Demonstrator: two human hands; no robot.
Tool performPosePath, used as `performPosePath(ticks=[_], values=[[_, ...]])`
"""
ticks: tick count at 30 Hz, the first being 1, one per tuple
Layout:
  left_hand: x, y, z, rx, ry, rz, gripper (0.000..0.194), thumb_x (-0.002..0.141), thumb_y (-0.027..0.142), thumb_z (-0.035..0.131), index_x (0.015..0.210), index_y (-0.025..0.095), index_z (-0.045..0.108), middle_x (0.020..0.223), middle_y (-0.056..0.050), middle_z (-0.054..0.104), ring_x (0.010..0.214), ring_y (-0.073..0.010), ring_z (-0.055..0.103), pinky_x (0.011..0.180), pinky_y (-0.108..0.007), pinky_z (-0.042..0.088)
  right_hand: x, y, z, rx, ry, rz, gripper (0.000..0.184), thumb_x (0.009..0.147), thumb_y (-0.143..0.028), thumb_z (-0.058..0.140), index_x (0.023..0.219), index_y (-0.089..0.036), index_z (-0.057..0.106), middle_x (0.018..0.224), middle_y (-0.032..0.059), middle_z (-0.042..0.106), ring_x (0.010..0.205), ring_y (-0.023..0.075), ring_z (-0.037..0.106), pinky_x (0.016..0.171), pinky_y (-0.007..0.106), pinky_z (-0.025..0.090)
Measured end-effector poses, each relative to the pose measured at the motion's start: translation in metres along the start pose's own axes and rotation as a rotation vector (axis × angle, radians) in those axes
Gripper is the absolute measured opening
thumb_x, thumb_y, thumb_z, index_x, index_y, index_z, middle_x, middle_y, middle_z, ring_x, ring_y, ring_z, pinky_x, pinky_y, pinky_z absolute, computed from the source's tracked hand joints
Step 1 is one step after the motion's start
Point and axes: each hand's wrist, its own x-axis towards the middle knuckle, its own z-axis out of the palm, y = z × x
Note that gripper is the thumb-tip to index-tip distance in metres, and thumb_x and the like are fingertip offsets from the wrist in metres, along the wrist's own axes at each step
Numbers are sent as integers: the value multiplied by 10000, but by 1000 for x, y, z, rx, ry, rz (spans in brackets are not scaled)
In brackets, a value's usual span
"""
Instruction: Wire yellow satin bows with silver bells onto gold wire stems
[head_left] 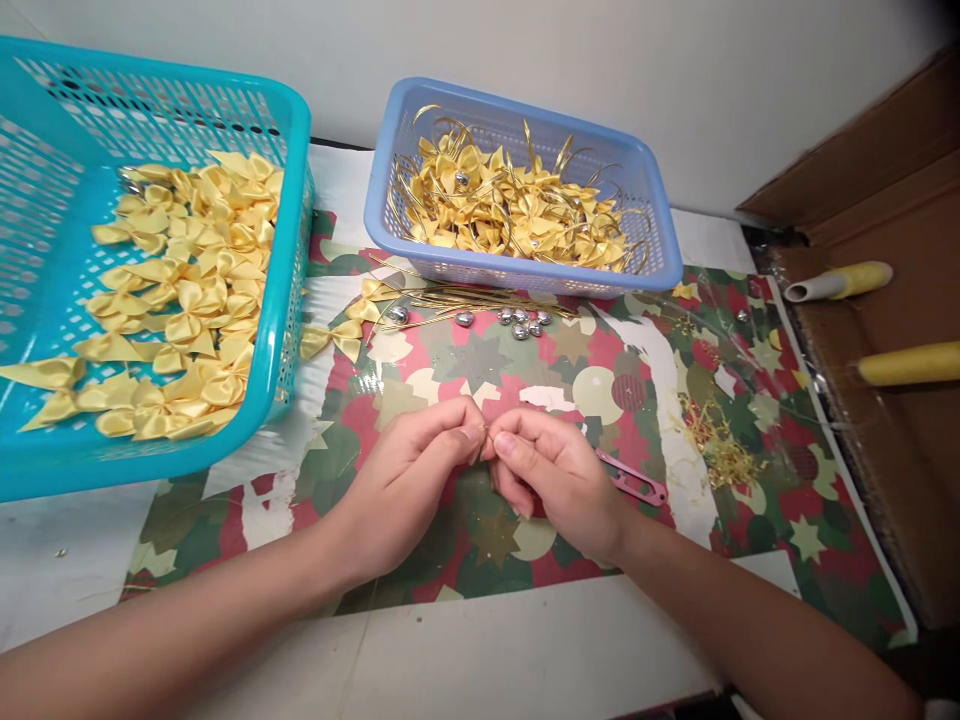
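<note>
My left hand (420,475) and my right hand (559,470) meet over the middle of the patterned sheet, thumbs and forefingers pinched tip to tip. Something very small sits between the fingertips, too hidden to name. Partly behind my right hand lies a pink snipper tool (637,480). Beyond the hands, silver bells (520,325) are scattered in front of a bundle of gold cords (480,298). Two yellow satin bows (337,338) rest to the left of the cords, beside the turquoise basket.
A turquoise basket (296,200) at left holds many yellow bows. At the back, a blue basket (525,268) contains bows with gold cords and bells. Gold thread scraps (724,450) lie at right, near a cardboard box (885,400) with yellow-handled tools (855,280).
</note>
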Motion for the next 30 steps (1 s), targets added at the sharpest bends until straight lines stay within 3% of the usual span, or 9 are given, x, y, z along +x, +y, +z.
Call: performPosePath(ticks=[19,30], values=[[0,4,2,73,52,8,276,880,279,420,616,200,431,567,59,338,497,-94,265,420,-230,227,0,0,0,-13,2,1,188,961,-323,479,862,-180,548,489,-83,473,458,64,374,476,204,317],[0,3,0,-8,20,-15,240,859,250,413,627,194,445,576,54,349,509,-92,267,437,-222,244,0,-1,1,-15,10,14,193,953,-334,480,861,-182,552,490,-82,473,448,63,372,466,203,314]])
